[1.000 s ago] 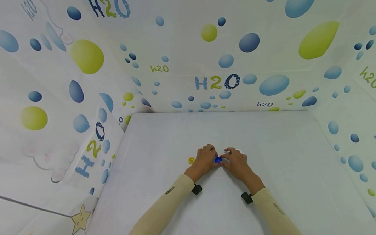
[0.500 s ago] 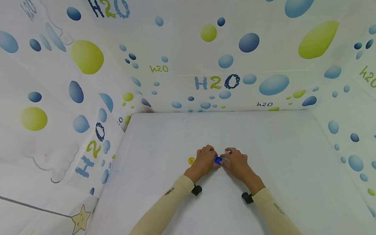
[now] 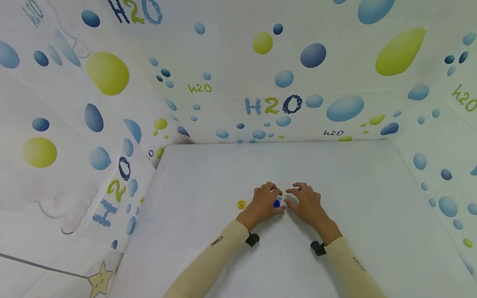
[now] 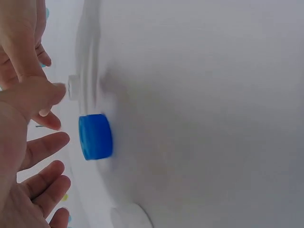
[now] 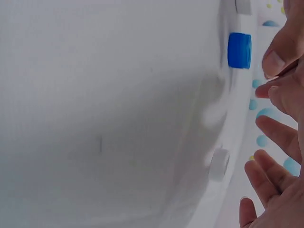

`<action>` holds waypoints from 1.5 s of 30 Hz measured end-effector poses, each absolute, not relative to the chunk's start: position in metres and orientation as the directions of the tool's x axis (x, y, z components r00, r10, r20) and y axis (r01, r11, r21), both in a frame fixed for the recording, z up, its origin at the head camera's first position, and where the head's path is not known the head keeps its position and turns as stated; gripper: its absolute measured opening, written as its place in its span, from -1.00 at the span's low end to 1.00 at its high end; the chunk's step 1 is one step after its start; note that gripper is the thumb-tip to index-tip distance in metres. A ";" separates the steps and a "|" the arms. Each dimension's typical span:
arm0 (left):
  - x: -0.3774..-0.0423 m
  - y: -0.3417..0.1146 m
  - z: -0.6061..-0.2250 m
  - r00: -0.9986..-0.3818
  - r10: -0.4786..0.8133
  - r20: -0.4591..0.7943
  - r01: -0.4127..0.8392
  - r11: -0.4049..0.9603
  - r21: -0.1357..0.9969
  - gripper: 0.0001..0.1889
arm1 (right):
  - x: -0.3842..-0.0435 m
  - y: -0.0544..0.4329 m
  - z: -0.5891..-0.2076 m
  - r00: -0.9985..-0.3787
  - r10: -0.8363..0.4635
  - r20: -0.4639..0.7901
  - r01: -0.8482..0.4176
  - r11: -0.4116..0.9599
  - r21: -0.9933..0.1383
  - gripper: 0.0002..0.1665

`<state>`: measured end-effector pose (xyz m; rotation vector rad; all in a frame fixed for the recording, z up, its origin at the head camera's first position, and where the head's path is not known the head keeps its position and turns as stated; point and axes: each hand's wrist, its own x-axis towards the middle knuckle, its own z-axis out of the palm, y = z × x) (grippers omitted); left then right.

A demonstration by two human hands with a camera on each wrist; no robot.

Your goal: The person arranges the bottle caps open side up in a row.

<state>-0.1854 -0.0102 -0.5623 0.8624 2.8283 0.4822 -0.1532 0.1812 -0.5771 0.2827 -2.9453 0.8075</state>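
Note:
A blue bottle cap (image 3: 277, 203) stands on the white table, also plain in the left wrist view as a blue bottle cap (image 4: 96, 137). My left hand (image 3: 262, 206) hovers over its left side with thumb and fingers parted around it. Just to the right is my right hand (image 3: 308, 204), fingers spread and loosely bent, holding nothing. In both wrist views the blue cap lies apart from the fingertips. White bottle caps stand on either side of it: one white cap (image 5: 219, 165) near my right hand, another white cap (image 4: 132, 216) below the left hand, hidden in the head view.
A yellow bottle cap (image 3: 241, 204) lies left of my left hand. Around the table (image 3: 207, 177) hang white sheets (image 3: 225, 46) printed with blue and green drops. A black wrist camera (image 3: 252, 239) sits beneath each forearm.
Both hands were touching the blue cap with their fingertips. Now the fingers have loosened, and the right hand has drawn off slightly to the right. The cap stays on the table.

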 end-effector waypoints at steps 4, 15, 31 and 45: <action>-0.188 -0.003 -0.561 -0.826 0.562 -0.029 0.526 0.790 0.315 -0.59 | -0.154 0.190 -0.579 -0.983 -0.127 0.132 -0.176 0.851 -0.495 -0.56; -0.198 0.018 -0.554 -0.830 0.557 -0.033 0.534 0.809 0.247 -0.55 | -0.159 0.211 -0.576 -0.991 -0.085 0.104 -0.124 0.874 -0.471 -0.46; -0.208 0.037 -0.565 -0.827 0.561 -0.039 0.539 0.810 0.232 -0.53 | -0.157 0.221 -0.583 -0.996 -0.054 0.066 -0.078 0.885 -0.460 -0.47; -0.207 0.046 -0.567 -0.824 0.562 -0.073 0.536 0.815 0.220 -0.50 | -0.159 0.221 -0.590 -0.998 -0.053 0.044 -0.068 0.878 -0.474 -0.49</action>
